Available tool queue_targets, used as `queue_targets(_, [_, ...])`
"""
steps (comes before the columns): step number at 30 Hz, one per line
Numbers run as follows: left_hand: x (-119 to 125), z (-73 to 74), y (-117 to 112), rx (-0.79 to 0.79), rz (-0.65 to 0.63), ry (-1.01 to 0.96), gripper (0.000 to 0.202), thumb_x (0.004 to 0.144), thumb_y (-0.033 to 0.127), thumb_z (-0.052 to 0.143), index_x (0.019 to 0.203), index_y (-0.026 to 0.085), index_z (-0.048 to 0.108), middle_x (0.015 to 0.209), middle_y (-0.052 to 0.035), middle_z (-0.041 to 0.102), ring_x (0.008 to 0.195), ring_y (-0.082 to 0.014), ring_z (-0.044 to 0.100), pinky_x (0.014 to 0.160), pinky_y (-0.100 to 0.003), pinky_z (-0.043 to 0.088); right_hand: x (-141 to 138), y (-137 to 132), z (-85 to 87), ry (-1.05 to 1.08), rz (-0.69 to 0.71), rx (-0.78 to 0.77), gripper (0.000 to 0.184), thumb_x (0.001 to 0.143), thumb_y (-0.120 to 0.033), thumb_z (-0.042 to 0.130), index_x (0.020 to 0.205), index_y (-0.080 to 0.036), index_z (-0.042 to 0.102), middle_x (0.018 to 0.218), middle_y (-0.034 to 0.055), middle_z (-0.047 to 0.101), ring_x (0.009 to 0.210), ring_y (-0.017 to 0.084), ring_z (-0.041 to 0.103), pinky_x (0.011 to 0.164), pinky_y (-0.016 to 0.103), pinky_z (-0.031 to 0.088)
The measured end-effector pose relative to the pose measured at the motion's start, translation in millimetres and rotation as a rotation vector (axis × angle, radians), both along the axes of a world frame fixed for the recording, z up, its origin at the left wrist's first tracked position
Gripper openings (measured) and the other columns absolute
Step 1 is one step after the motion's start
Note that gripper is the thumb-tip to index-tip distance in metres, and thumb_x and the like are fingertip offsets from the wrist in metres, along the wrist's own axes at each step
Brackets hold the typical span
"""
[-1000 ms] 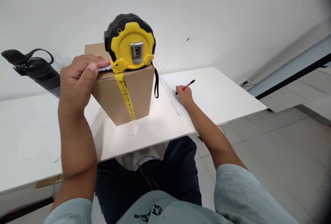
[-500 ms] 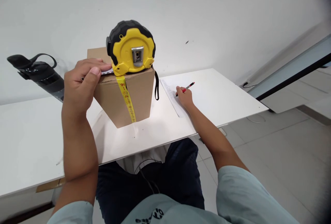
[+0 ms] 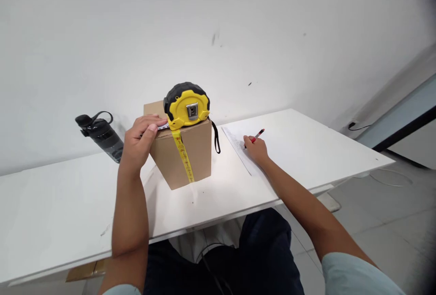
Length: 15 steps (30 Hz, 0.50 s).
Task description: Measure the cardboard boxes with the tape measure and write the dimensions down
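Observation:
A brown cardboard box (image 3: 200, 149) stands on the white table, with a yellow and black tape measure (image 3: 189, 106) resting on its top. Yellow tape printed with red marks runs down the box's front side. At the top left edge, my left hand (image 3: 139, 138) is closed, its thumb pressed on a thin white, dark-marked thing (image 3: 163, 126) beside the tape measure; what that is I cannot make out. To the right, my right hand (image 3: 257, 149) grips a red and black pen (image 3: 257, 135) over a sheet of paper (image 3: 238, 147) with writing on it. Fingers hide the pen's tip.
Behind my left hand stands a dark water bottle (image 3: 102, 136) with a loop on its lid. A black wrist strap (image 3: 216, 137) hangs off the box's right side. The white table (image 3: 190, 215) meets a white wall; a cable (image 3: 361, 127) is at far right.
My view has shifted, so the box, bottle and table appear lower and farther right. Both hands keep their places, the left at the box and the right with the pen on the paper.

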State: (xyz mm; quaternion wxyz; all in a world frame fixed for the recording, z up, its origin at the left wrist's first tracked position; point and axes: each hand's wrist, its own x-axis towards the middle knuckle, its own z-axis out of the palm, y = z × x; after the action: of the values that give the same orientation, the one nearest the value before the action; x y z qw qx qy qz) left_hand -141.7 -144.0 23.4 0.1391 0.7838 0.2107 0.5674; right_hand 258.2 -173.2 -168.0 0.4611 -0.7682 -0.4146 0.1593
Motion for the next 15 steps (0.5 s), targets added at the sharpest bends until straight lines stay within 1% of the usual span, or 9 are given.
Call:
queue_targets(5, [-0.4, 2.3, -3.3, -0.024, 0.019, 0.031, 0.043, 0.101, 0.067, 0.065, 0.100, 0.032, 0.089, 0.108, -0.0048, 0.086, 0.121, -0.0292, 0.076, 0.116, -0.051, 0.056, 1.3, 1.2, -4.2, -0.026, -0.026, -0.037, 0.048, 0.097, -0.056, 0.049, 0.063, -0.025, 0.063, 0.078, 0.0114, 0.075, 0.075, 0.024, 0.062, 0.074, 0.036, 0.044])
queue_targets(9, [-1.3, 4.4, -7.3, -0.039, 0.054, 0.062, 0.049, 0.101, 0.071, 0.061, 0.100, 0.030, 0.088, 0.107, -0.0058, 0.085, 0.123, -0.0298, 0.075, 0.118, -0.052, 0.055, 3.7, 4.9, -10.3, -0.032, -0.063, -0.062, 0.049, 0.097, -0.058, 0.049, 0.062, -0.025, 0.062, 0.076, 0.0130, 0.072, 0.080, 0.027, 0.064, 0.077, 0.037, 0.044])
queue_targets(15, [-4.2, 6.3, -10.3, -0.066, 0.033, 0.075, 0.042, 0.102, 0.066, 0.065, 0.103, 0.031, 0.089, 0.109, -0.0053, 0.086, 0.126, -0.0292, 0.074, 0.116, -0.051, 0.056, 2.6, 8.5, -13.9, -0.054, -0.058, -0.086, 0.053, 0.100, -0.060, 0.046, 0.063, -0.025, 0.061, 0.070, 0.0111, 0.067, 0.074, 0.027, 0.062, 0.076, 0.038, 0.043])
